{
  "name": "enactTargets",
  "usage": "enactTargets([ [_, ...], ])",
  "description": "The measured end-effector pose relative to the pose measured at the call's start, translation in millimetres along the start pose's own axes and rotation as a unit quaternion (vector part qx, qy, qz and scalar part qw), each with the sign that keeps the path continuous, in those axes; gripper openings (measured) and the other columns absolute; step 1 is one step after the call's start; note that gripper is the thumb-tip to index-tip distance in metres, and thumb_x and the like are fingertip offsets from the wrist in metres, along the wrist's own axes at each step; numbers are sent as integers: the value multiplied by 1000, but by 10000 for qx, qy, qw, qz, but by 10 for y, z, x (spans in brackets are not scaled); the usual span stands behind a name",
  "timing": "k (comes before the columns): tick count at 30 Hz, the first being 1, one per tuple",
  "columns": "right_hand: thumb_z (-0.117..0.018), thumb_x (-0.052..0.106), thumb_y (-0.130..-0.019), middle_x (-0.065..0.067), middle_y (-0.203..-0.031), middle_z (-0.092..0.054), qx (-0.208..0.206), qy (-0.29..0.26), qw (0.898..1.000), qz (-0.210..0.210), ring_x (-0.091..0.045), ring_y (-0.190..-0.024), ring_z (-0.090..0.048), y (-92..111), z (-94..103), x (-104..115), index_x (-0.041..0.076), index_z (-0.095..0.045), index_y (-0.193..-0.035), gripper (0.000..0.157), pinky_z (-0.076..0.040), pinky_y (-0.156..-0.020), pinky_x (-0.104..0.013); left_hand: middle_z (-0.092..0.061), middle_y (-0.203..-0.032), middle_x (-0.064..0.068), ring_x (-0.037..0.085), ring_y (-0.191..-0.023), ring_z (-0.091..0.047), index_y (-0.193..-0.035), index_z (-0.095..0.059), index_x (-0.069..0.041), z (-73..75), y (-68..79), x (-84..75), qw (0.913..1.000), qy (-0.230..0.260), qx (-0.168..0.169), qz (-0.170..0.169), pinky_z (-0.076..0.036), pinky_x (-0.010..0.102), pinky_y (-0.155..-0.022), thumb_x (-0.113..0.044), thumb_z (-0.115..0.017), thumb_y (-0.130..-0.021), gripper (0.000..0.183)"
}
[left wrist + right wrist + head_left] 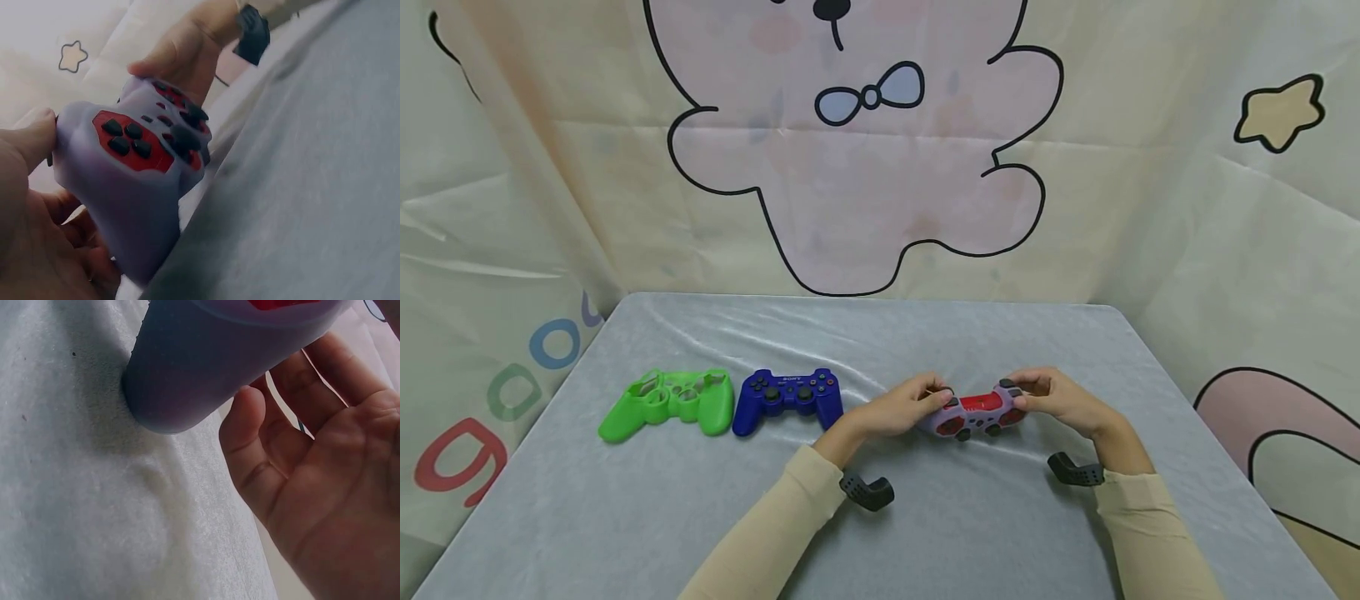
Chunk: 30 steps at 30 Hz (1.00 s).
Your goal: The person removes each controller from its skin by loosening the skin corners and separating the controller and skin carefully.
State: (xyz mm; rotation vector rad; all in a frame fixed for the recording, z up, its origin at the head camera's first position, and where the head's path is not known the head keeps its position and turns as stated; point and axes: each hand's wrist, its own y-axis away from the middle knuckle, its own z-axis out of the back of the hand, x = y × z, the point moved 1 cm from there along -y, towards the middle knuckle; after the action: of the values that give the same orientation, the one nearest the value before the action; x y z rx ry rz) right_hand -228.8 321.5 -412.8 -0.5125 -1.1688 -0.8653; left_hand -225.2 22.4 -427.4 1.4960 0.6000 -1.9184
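Note:
Both hands hold a red game controller [983,402] that sits in a translucent lilac silicone cover [125,212]. In the head view, the left hand [891,410] pinches its left end, thumb near the top edge and other fingers behind. My right hand [1063,402] grips the opposite end at the upper corner. Black buttons and thumbsticks show through the cover's openings in the left wrist view. One lilac handle end points down close over the cloth in the right wrist view, beside the right hand's [344,481] curled little finger.
A blue game controller [788,387] lies just left of the left hand. Farther left is a green silicone controller cover [713,410] with open button holes. Grey-blue cloth [970,517] covers the table, and printed curtains [1120,167] hang behind and at the sides.

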Motion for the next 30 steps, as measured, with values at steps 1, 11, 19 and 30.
enactTargets([
  [1, -59, 8, -99, 10, -107, -74, 8, -4, 10000, 5, -5, -95, -67, 1, 1, -2, 20, -70, -121, 27, -55, -84, -25, -60, -106, 6, 9, -95, -50, -117, -55, -1, -7, -2, 11, 9998, 196, 17, 40, -42, 23, -84, -23, -44, -109, 26],
  [11, -61, 8, -99, 9, -108, -74, 45, -27, 9999, 148, -6, -95, -68, -14, -11, -34, 18, -70, -122, 27, -56, -84, -25, -57, -113, 4, 9, -101, -49, -95, -52, -13, -69, -23, 38, 9783, 2018, -245, 400, -40, 21, -88, -11, -52, -104, 9],
  [19, -60, 9, -99, 8, -107, -74, -200, 238, 9995, 108, -7, -95, -67, -27, -33, -27, -2, -65, -125, 29, -56, -83, -25, -56, -123, 6, 14, -116, -47, -79, -47, -17, -133, -48, -1, 9570, 2752, -834, 388, -38, 23, -97, -2, -54, -99, 26],
  [30, -54, 11, -103, 10, -102, -73, -551, 507, 9971, 126, -4, -91, -64, -54, -69, -17, -11, -63, -125, 32, -53, -83, -23, -53, -137, 13, 17, -116, -48, -88, -45, -18, -43, -12, -32, 9694, 2376, -585, 173, -41, 26, -93, -2, -64, -92, 25],
])
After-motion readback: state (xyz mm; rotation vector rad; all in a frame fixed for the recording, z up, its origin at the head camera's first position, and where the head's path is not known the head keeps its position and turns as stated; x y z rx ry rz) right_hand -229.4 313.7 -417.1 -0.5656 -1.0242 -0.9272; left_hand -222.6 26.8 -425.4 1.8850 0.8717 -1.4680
